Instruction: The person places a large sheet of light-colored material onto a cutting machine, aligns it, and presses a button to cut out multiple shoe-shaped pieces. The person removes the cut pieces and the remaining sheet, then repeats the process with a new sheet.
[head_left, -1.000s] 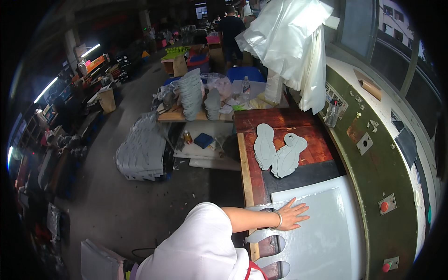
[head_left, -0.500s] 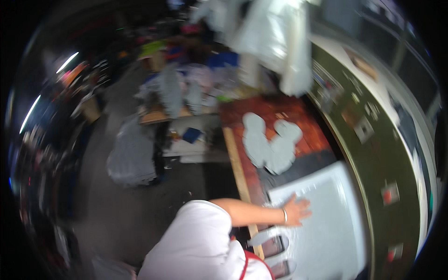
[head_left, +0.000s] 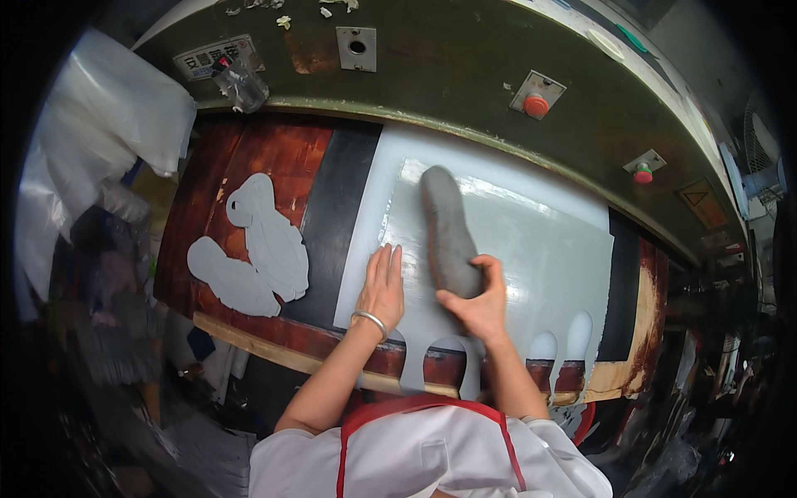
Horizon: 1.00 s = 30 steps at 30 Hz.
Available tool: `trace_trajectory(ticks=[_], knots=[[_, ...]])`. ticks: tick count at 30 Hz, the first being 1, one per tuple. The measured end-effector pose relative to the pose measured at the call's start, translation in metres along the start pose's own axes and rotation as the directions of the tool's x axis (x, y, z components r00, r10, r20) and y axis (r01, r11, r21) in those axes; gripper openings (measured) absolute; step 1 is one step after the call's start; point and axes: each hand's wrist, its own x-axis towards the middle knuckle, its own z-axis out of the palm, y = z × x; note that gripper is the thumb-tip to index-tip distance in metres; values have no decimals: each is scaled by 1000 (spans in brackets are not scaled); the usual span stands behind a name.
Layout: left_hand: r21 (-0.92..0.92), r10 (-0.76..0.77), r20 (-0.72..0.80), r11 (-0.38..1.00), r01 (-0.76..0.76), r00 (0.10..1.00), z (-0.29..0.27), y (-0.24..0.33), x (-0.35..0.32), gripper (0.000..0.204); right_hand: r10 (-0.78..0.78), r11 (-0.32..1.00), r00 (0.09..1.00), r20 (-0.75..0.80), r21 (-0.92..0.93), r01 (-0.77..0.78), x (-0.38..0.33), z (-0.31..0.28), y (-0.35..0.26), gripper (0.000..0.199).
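Newly in right grip [head_left: 481, 305]; sole-shaped block [head_left: 449, 228]

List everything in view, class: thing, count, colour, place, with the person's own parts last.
Table: one, red-brown, centre
White board: one, white, on table
Grey sheet: one, grey, on board
Sole-shaped block: one, grey-brown, over sheet
Sole-shaped pieces: two piles, grey, table's left
Machine beam: one, olive-green, behind table
Push buttons: two, red-topped, on beam
Cup: one, clear, beam's left
Plastic bags: uncountable, whitish, upper left
Fan: one, dark, far right
Surrounding clutter: too dark to count
Bracelet: one, silver, left wrist
Left hand: one, bare, sheet's left edge
Right hand: one, bare, gripping block
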Motion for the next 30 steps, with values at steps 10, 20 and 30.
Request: trace_trajectory(ticks=[10, 20, 30], knots=[[-5, -32, 6, 999, 32, 999, 13, -10, 59, 62, -304, 803, 952, -45, -549, 231, 44, 50, 17, 80], [68, -122, -85, 989, 128, 989, -35, -26, 142, 39, -236, 970, 653, -720, -213, 115, 200, -162, -1, 68], [100, -352, -132, 925, 366, 927, 1, -58, 151, 31, -475, 757, 603, -641, -647, -91, 254, -228, 22, 87]])
